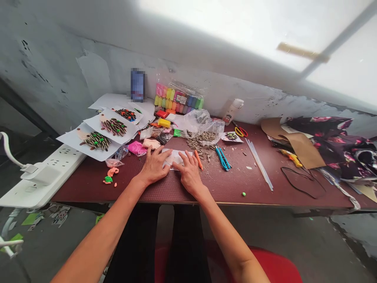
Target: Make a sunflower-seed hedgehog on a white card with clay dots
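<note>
My left hand (153, 165) and my right hand (190, 173) rest palm down with fingers spread on a white sheet of paper (174, 158), on a dark red table (188, 188). Just right of my right fingertips lies an orange clay stick (198, 159). Beyond the paper is a heap of striped sunflower seeds (200, 141). Near my left hand are lumps of peach clay (151, 143) and pink clay (137, 148). Further left, white cards carry hedgehog-like figures made of seeds and clay (113, 127).
Blue utility knives (222, 158), red-handled scissors (240, 131), long glue sticks (259, 163) and a yellow glue gun (291, 158) lie right of my hands. A clay pack (178, 100) stands by the wall. A white power strip (38, 175) sits at the left edge.
</note>
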Demonstrator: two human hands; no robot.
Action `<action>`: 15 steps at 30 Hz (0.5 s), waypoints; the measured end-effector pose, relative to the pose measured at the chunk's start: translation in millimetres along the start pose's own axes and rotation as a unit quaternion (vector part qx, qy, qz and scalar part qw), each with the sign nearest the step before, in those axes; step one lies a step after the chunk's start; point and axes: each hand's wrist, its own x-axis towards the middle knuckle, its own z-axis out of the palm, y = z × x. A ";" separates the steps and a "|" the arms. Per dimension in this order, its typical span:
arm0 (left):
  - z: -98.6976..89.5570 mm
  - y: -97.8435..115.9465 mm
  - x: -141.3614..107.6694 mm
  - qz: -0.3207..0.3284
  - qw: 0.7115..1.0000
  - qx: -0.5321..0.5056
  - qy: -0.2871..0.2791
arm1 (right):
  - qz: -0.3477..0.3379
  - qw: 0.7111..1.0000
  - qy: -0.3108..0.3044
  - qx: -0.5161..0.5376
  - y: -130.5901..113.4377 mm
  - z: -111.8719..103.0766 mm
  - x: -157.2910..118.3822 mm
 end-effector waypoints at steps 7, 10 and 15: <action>-0.8 1.3 0.8 -0.006 1.000 -0.001 -0.009 | 0.094 0.995 0.020 -0.022 8.0 -7.0 -2.9; -0.5 1.4 1.0 -0.007 1.000 -0.002 -0.007 | 0.096 0.995 0.001 -0.023 7.0 -7.3 -2.4; 1.1 -0.1 0.5 -0.005 1.000 -0.004 -0.003 | 0.081 0.997 0.007 -0.012 2.9 -4.9 -3.2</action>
